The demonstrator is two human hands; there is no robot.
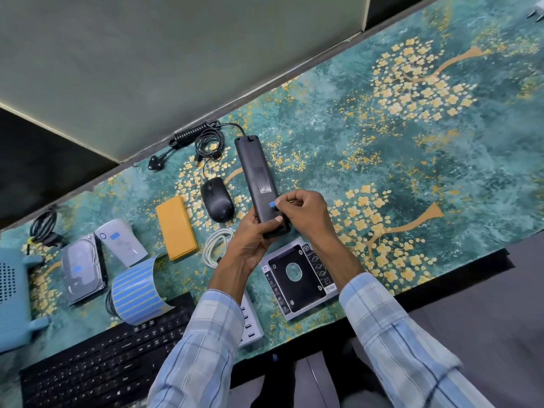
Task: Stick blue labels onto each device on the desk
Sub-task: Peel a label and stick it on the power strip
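Checked pale-blue sleeves (212, 334) come up from the near edge, and the left one hides part of a white multi-port hub (251, 325). The left hand (250, 242) grips the near end of a black power strip (255, 175), fingers curled round it from the left, so that end is mostly covered. The right hand (304, 213) pinches a small blue label (273, 204) between thumb and forefinger at the strip's right edge, close to the near end.

The strip's long axis runs near to far, leaning slightly left, and its far end points at the back wall. There a black cord (235, 126) leaves it for a tangle of coiled cable. The face turned up is plain with a grey sticker, its print too small to read. Whether the far end rests on the teal desk mat (412, 142) cannot be told.

A drive caddy (298, 275) lies between the forearms. Left of the strip sit a black mouse (217, 199), a yellow slab (176, 228) and a coiled white cable (216, 248). Further left stands a label roll (135, 293). Beyond it, a hard drive (84, 269) and a white wedge-shaped device (122, 241) each bear a label of the same blue. A black keyboard (112, 363) is cut off at the near edge, a blue router (14, 290) at the left.
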